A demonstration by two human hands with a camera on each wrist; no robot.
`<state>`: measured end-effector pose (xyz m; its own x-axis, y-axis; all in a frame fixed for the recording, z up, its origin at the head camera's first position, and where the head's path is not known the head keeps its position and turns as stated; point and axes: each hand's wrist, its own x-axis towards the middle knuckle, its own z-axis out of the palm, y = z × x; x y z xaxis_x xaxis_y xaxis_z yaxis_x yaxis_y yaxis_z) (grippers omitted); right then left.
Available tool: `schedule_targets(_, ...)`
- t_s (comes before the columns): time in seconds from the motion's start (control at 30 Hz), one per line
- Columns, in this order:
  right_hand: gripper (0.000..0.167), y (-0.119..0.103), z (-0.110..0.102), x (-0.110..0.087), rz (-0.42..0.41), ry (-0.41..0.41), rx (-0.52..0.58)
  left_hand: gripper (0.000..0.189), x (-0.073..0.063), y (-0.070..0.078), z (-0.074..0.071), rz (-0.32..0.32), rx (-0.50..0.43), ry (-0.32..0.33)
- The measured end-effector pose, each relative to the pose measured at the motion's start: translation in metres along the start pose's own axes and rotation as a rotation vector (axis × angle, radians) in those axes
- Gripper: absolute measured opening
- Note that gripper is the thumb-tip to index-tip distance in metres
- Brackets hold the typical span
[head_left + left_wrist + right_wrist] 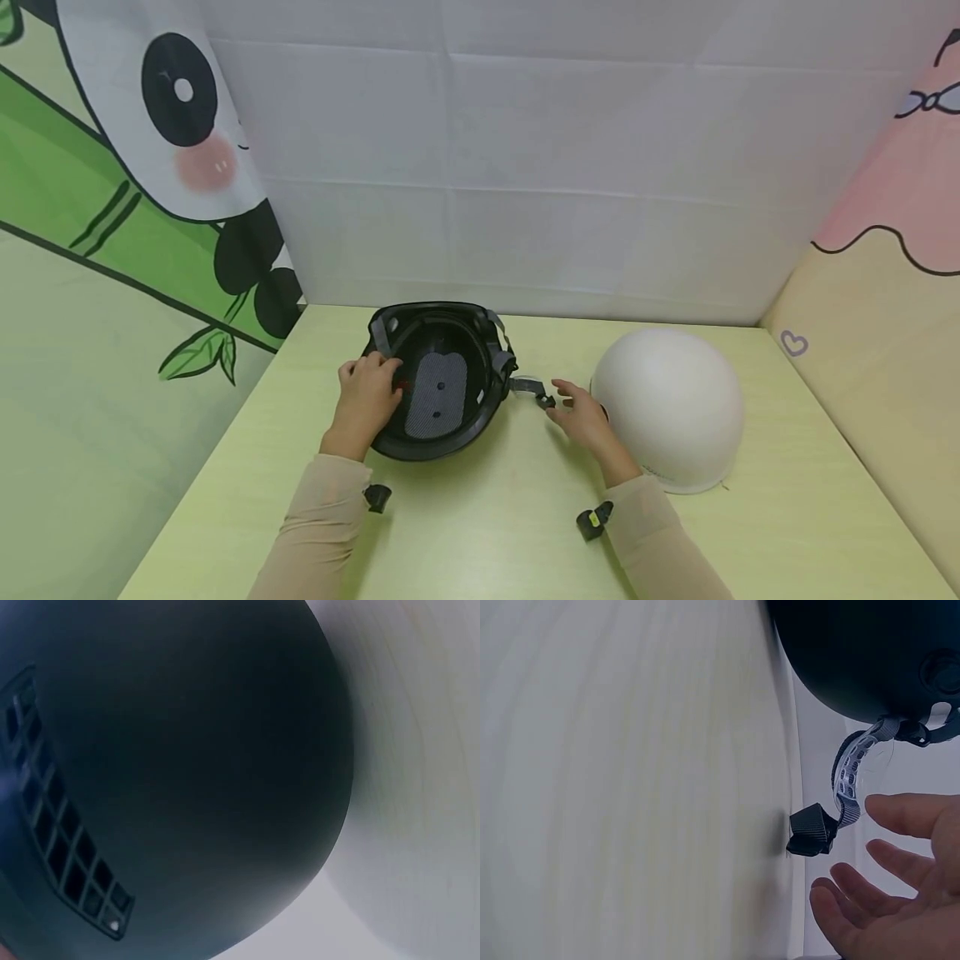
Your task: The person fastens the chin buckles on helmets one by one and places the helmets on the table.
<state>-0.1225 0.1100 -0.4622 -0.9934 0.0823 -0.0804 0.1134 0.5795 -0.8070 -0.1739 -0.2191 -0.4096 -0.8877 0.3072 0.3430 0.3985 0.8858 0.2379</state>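
A black helmet [440, 392] stands with its hollow inside facing up and toward me, a grey mesh pad [438, 396] showing in the bottom. My left hand [365, 398] grips its left rim, with fingertips over the inner edge. In the left wrist view, the dark outer shell [225, 750] with a vent grille [71, 817] fills most of the frame. From the helmet's right side hangs a chin strap [847, 776] ending in a black buckle [812, 831]. My right hand [900, 885], fingers spread and loosely bent, is close beside the buckle without holding it.
A white helmet [667, 408] sits dome up on the pale table [480, 533], just right of my right hand. White cloth [525, 167] hangs behind the table, with printed cartoon panels on the left and right.
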Motion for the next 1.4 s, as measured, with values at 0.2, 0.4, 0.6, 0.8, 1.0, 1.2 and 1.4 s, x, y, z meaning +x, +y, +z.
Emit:
schedule_targets(0.2, 0.056, -0.002, 0.001, -0.001, 0.005, 0.000, 0.000, 0.020, -0.001, -0.001, -0.002, 0.003, -0.019, 0.023)
schedule_targets(0.4, 0.055, -0.003, 0.002, -0.002, 0.015, -0.004, 0.005, 0.013, -0.003, -0.003, -0.002, 0.011, -0.041, 0.051)
schedule_targets(0.6, 0.055, -0.001, 0.001, -0.002, 0.014, 0.006, 0.008, 0.007, -0.004, -0.003, -0.001, 0.017, -0.054, 0.079)
schedule_targets(0.8, 0.055, 0.002, 0.001, 0.001, 0.018, 0.002, 0.003, 0.005, -0.004, -0.003, 0.000, 0.020, -0.066, 0.096)
schedule_targets(1.0, 0.056, 0.002, 0.001, 0.004, 0.033, -0.007, -0.003, 0.004, -0.004, -0.003, 0.000, 0.015, -0.076, 0.096)
schedule_targets(1.2, 0.056, 0.003, 0.001, 0.007, 0.034, -0.007, -0.025, 0.004, -0.004, -0.003, 0.000, 0.003, -0.073, 0.069)
schedule_targets(1.4, 0.054, 0.006, 0.002, 0.010, 0.025, -0.004, -0.055, 0.003, -0.003, -0.003, 0.001, 0.004, -0.085, 0.067)
